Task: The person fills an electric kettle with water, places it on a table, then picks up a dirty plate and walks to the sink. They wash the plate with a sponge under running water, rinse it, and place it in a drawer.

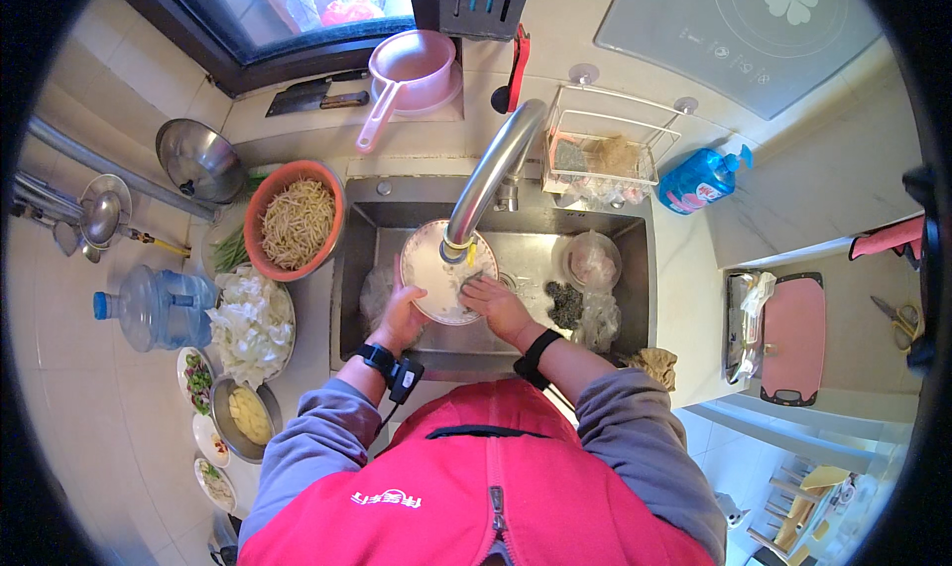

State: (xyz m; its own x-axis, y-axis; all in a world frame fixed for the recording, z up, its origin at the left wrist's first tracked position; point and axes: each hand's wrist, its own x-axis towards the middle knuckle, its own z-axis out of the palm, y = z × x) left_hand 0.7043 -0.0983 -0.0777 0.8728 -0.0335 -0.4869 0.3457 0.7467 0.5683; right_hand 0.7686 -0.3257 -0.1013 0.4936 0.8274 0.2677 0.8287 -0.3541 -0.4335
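A white plate with a patterned rim (439, 268) is held over the sink by my left hand (401, 317), its thumb on the near left of the rim. On the right part of the plate, my right hand (494, 305) presses a small grey scrubber (470, 279), mostly hidden under the fingers. The curved metal faucet (487, 168) ends just above the plate and covers part of it. Below lies the steel sink (520, 346). A dark mesh scourer (564, 304), a clear bowl (593, 259) and a crumpled plastic bag (597, 320) rest at its right side.
Left of the sink stand an orange-rimmed bowl of bean sprouts (297, 224), torn cabbage (253, 320), a pot of sliced potato (249, 415) and a water jug (160, 309). Behind are a pink ladle (409, 60), knives (320, 97), a wire rack (602, 149) and a blue soap bottle (699, 181).
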